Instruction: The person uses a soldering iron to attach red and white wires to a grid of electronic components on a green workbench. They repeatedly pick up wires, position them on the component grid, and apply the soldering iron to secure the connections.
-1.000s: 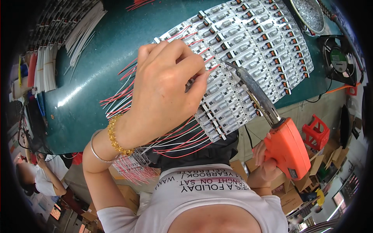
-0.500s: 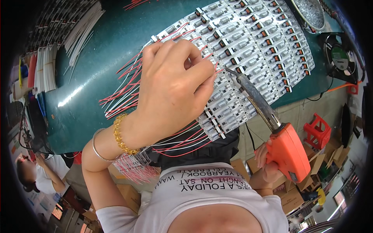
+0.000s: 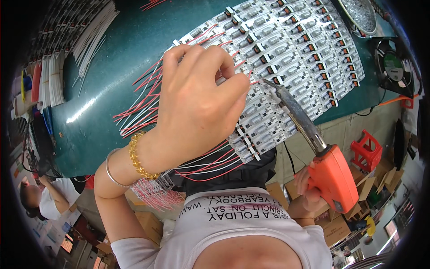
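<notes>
A panel of white circuit boards [image 3: 291,56] lies slanted over the green table, carrying rows of small black, orange and clear parts. Over its left part my left hand [image 3: 201,94] is closed in a pinch on a red wire [image 3: 254,83], whose end shows at the thumb tip. More red and white wires [image 3: 141,107] fan out to the left from beneath this hand. With my right hand [image 3: 309,188] I grip the orange handle of a soldering gun [image 3: 333,177]. Its dark tip touches or almost touches the board beside the wire's end; which, I cannot tell.
The green table [image 3: 121,49] holds bundled white wires [image 3: 53,83] at the left. A metal bowl [image 3: 360,18] and a black fan [image 3: 393,67] stand at the right. Beyond the edge are a red stool [image 3: 367,150] and cardboard boxes [image 3: 333,228]. Another person [image 3: 51,197] is at the lower left.
The soldering gun has shifted very slightly to the right and down, its tip still by the wire. My left hand keeps its pinch almost in place. The other person's arm has moved.
</notes>
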`<action>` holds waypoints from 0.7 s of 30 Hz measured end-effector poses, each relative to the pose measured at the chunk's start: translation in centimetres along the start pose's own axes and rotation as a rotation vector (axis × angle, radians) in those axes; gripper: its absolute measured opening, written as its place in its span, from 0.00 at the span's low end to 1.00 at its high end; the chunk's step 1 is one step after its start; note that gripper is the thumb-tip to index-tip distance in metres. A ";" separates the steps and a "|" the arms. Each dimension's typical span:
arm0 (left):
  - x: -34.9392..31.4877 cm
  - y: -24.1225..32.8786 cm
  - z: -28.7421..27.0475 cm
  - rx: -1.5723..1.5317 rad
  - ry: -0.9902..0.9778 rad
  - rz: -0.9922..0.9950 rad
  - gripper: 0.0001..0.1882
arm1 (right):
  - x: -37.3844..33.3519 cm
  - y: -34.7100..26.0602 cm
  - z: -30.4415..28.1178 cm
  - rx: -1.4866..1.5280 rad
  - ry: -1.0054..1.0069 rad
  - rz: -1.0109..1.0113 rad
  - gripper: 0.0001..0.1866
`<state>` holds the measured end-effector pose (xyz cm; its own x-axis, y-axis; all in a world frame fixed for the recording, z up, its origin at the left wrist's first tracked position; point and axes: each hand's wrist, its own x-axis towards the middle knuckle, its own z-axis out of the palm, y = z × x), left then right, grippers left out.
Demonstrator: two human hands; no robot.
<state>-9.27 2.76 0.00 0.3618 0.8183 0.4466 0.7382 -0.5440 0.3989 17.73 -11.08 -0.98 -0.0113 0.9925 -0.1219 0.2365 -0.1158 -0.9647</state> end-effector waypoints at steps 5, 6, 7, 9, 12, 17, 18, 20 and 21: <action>0.0 -0.1 0.0 -0.002 0.001 0.007 0.08 | 0.3 0.1 0.1 0.100 -0.011 -0.059 0.28; 0.0 0.0 0.0 0.002 -0.003 0.009 0.08 | 0.4 0.3 0.2 0.114 -0.026 -0.079 0.28; 0.0 0.0 -0.1 0.007 -0.007 0.012 0.08 | 0.5 0.5 0.2 0.128 -0.042 -0.099 0.31; 0.1 0.1 -0.7 0.032 -0.043 0.014 0.09 | 0.8 0.8 0.5 0.193 -0.026 -0.115 0.40; 2.0 -1.3 -1.4 0.181 0.078 0.055 0.10 | 1.3 1.0 0.8 0.232 0.083 -0.158 0.42; 8.8 -8.1 -0.7 0.658 0.056 0.191 0.11 | 1.8 1.1 0.6 0.327 0.025 -0.209 0.38; 9.8 -9.1 -0.3 0.678 -0.043 0.195 0.09 | 1.7 1.2 0.6 0.310 0.032 -0.209 0.38; 10.8 -10.3 0.3 0.687 -0.154 0.211 0.07 | 1.6 1.8 0.7 0.333 0.099 -0.250 0.37; 11.1 -10.6 0.6 0.688 -0.212 0.223 0.06 | 1.4 2.1 0.7 0.340 0.129 -0.264 0.37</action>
<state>-12.68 17.74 0.27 0.5947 0.7584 0.2669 0.7987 -0.5193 -0.3041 17.53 -9.95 -3.36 0.0981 0.9841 0.1483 -0.0907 0.1572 -0.9834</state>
